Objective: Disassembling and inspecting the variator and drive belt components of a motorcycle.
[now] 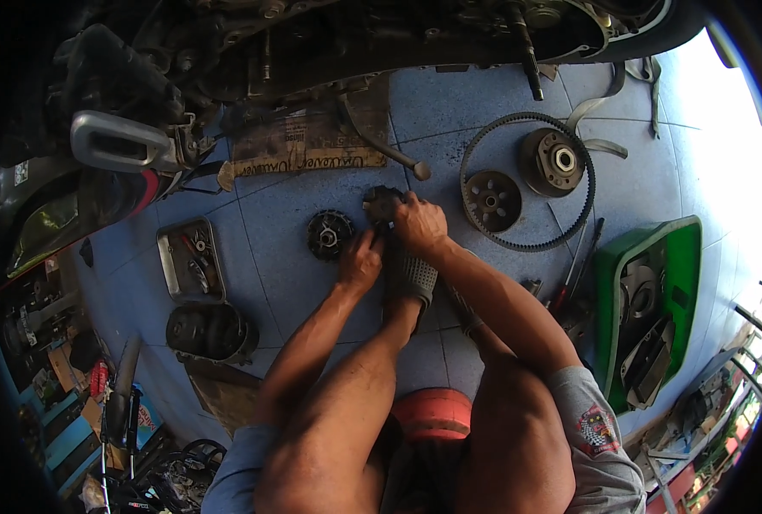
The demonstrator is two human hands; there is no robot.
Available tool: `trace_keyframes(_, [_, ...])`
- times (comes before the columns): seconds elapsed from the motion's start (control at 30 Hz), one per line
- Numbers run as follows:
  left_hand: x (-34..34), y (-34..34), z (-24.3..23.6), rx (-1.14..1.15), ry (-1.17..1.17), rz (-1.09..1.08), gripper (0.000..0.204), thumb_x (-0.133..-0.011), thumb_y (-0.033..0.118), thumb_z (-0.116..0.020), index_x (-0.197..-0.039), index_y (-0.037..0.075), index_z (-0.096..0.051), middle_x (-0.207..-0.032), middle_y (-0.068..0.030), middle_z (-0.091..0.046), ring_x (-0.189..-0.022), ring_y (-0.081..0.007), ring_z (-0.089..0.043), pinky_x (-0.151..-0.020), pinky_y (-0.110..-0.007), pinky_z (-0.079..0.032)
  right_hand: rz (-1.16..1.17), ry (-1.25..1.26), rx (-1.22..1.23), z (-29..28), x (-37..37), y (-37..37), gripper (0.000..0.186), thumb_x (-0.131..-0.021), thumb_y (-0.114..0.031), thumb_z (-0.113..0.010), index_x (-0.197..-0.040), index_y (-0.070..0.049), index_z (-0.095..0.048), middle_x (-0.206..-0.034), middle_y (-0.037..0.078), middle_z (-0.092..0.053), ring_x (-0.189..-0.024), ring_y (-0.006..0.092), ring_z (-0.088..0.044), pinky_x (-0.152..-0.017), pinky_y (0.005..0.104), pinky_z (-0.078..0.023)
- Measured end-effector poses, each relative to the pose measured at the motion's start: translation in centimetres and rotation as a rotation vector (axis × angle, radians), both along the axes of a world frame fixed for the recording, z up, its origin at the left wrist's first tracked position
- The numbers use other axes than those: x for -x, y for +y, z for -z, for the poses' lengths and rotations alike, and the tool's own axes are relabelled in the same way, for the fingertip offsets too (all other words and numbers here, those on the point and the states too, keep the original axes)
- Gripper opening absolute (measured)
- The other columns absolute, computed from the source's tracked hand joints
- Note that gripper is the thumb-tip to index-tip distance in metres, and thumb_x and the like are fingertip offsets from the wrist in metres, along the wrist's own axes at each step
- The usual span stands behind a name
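Between my feet and the motorcycle, both hands meet at a dark round metal part (pixel 383 204) held low over the tiles. My right hand (pixel 421 224) is closed on its right side, with the fingers bent over the edge. From below, my left hand (pixel 363 262) has its fingers closed at the part's lower edge; the fingertips are partly hidden. Just left of the held part, a black round pulley-like piece (pixel 330 235) with a central hub lies on the floor. A ribbed drive belt (pixel 592 184) loops around a clutch bell (pixel 492 201) and a clutch assembly (pixel 552 163) at the right.
The motorcycle (pixel 330 43) spans the far side, with a kickstand-like lever (pixel 389 152) jutting over flattened cardboard (pixel 304 163). A metal tray (pixel 168 261) holding tools and a dark cover (pixel 212 332) lie left. A green tub (pixel 605 343) of parts stands right, near screwdrivers (pixel 561 295).
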State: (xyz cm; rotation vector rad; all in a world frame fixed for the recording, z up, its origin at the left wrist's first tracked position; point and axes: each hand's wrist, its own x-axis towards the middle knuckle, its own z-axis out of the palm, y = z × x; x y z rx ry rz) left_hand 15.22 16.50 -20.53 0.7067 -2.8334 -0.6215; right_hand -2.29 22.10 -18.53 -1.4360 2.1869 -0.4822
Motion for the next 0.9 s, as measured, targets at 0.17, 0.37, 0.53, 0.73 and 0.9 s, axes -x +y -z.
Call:
trace_keyframes(0.17, [2.0, 0.6, -7.3, -0.107, 0.212, -0.245, 0.021, -0.082, 0.005, -0.065, -0.103, 0.001, -0.064, -0.095, -0.0129, -0.063, -0.083, -0.0298, -0.065, -0.068, -0.037, -0.053, 0.156, -0.412, 0.186, -2.5, 1.2, 0.9, 0.027, -0.08, -0.009, -0.058, -0.105, 0.0, -0.062, -0.1, 0.021, -0.064, -0.08, 0.0321, -0.067, -0.069, 0.0392, -0.055])
trace_keyframes(0.37, [5.0, 0.2, -16.1, -0.264, 0.528, -0.321, 0.026, -0.076, -0.003, -0.071, -0.101, -0.002, -0.063, -0.097, -0.0102, -0.064, -0.087, -0.0164, -0.065, -0.072, -0.028, -0.054, 0.255, -1.356, 0.367, -11.6, 3.1, 2.5, 0.038, -0.079, 0.0, -0.058, -0.116, 0.006, -0.059, -0.102, 0.012, -0.067, -0.08, 0.0132, -0.061, -0.073, 0.0253, -0.051])
trace_keyframes(0.53, [5.6, -0.4, -18.8, -0.221, 0.66, -0.165, 0.026, -0.077, -0.007, -0.068, -0.102, -0.001, -0.062, -0.099, -0.0127, -0.064, -0.09, -0.0205, -0.065, -0.075, -0.028, -0.054, 0.168, -1.474, 0.508, -16.1, 3.6, 3.1, 0.036, -0.079, 0.003, -0.061, -0.115, 0.006, -0.059, -0.101, 0.011, -0.066, -0.088, 0.012, -0.06, -0.079, 0.0261, -0.051])
trace_keyframes(0.73, [6.1, -0.9, -20.2, -0.096, 0.723, -0.045, 0.031, -0.07, -0.009, -0.07, -0.098, 0.001, -0.063, -0.095, -0.0122, -0.067, -0.086, -0.0263, -0.066, -0.074, -0.034, -0.053, 0.156, -1.221, 0.658, -17.6, 3.2, 3.4, 0.029, -0.079, -0.001, -0.069, -0.108, 0.004, -0.064, -0.096, 0.01, -0.067, -0.09, 0.0149, -0.064, -0.079, 0.0282, -0.052])
trace_keyframes(0.9, [6.4, -0.8, -21.1, -0.078, 0.729, 0.002, 0.031, -0.069, -0.01, -0.069, -0.097, 0.0, -0.063, -0.095, -0.0131, -0.067, -0.088, -0.027, -0.067, -0.075, -0.035, -0.053, 0.133, -1.003, 0.734, -18.0, 3.1, 3.6, 0.023, -0.076, 0.0, -0.07, -0.099, 0.001, -0.067, -0.091, 0.01, -0.068, -0.085, 0.0153, -0.065, -0.076, 0.0277, -0.052])
